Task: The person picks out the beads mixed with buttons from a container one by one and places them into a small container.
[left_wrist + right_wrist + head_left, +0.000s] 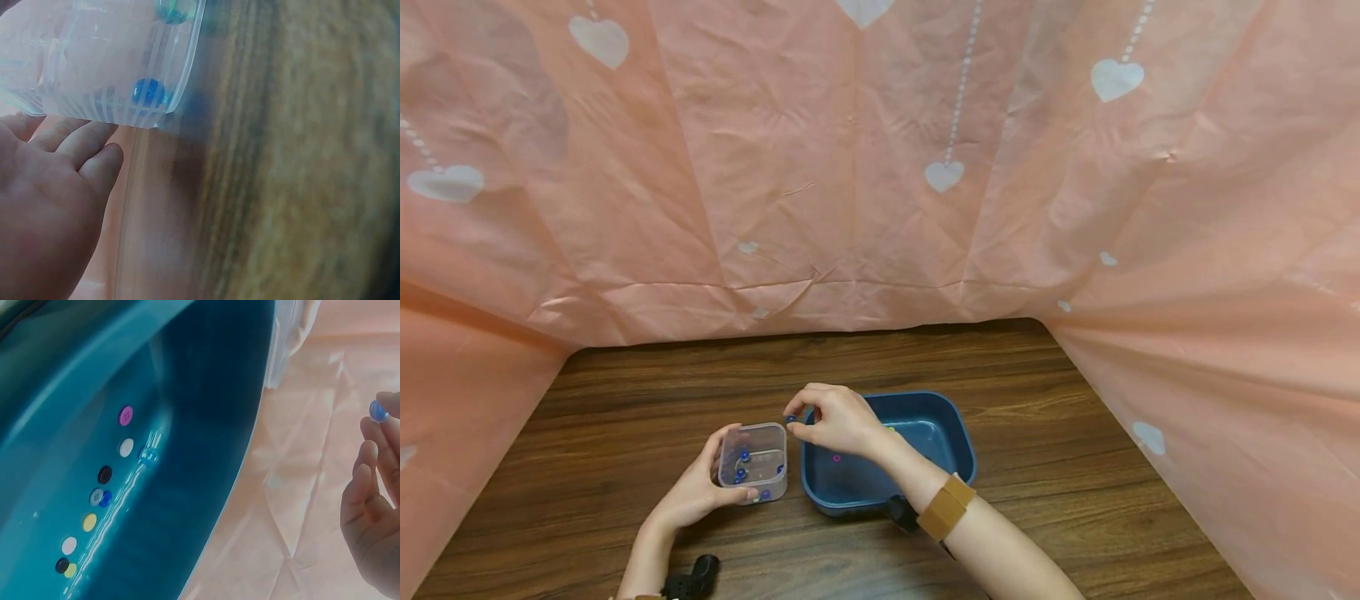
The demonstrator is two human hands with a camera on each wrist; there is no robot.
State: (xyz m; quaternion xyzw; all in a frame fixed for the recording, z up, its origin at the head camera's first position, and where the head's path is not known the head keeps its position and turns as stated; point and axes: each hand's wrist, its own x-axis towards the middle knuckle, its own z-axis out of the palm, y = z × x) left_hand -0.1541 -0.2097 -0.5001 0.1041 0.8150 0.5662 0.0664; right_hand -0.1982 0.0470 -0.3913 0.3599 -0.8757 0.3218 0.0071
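A small clear plastic box stands left of the blue basin. My left hand grips its left side, thumb at the near wall and fingers around the far corner. Several blue marbles lie inside; the left wrist view shows a blue marble and a greenish one through the wall. Between thumb and forefinger, my right hand pinches a blue marble, above the gap between box and basin. Inside the basin lie several buttons, among them a purple button and a black one.
The wooden table carries both containers. Pink curtains with white hearts enclose it at the back and sides. Each wrist wears a strap with a black camera. The basin's raised rim lies beneath my right forearm.
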